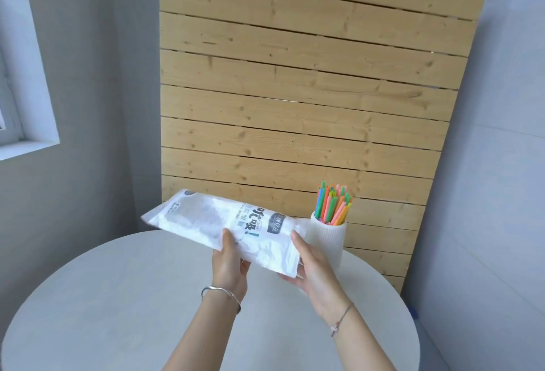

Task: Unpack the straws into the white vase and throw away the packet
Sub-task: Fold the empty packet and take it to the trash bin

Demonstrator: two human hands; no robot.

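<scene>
A white plastic packet point(206, 220) with dark print is held flat in the air above the round table point(118, 297). My left hand point(228, 264) grips its near edge, thumb on top. My right hand point(312, 264) holds its right end, thumb on top and fingers underneath. Behind that end stands the white ribbed vase point(330, 241), upright near the table's far right edge. A bunch of coloured straws point(333, 204) sticks up out of the vase.
A wooden slat panel point(295, 90) leans upright just behind the table and vase. Grey walls stand to the left and right, with a window ledge point(26, 146) at the far left.
</scene>
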